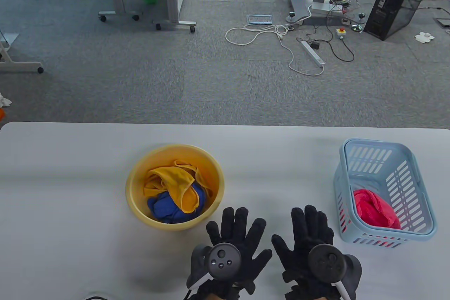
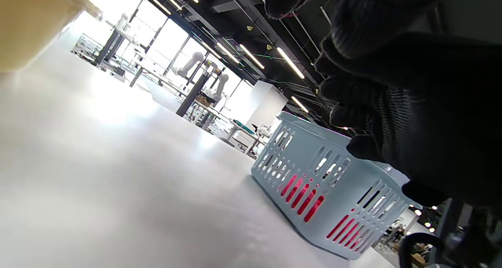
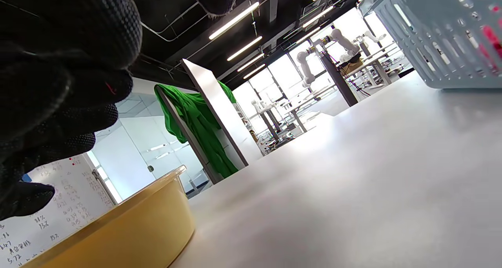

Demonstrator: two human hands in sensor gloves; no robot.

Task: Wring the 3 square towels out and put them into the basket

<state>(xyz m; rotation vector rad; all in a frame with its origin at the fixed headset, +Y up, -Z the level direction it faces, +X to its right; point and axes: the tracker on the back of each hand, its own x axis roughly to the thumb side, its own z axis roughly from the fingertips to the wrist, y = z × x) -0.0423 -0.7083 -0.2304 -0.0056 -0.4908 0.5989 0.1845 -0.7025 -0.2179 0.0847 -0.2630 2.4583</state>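
A yellow basin at the table's centre-left holds a yellow towel lying over a blue towel. A pink towel lies in the light-blue slotted basket at the right; its pink shows through the basket's slots. My left hand lies flat on the table just right of the basin, fingers spread, holding nothing. My right hand lies flat beside it, left of the basket, also empty. The basin's wall and the basket appear in the right wrist view.
The white table stretches wide to the left of the basin and between basin and basket. Beyond its far edge lies grey carpet with cables, desk frames and a computer tower.
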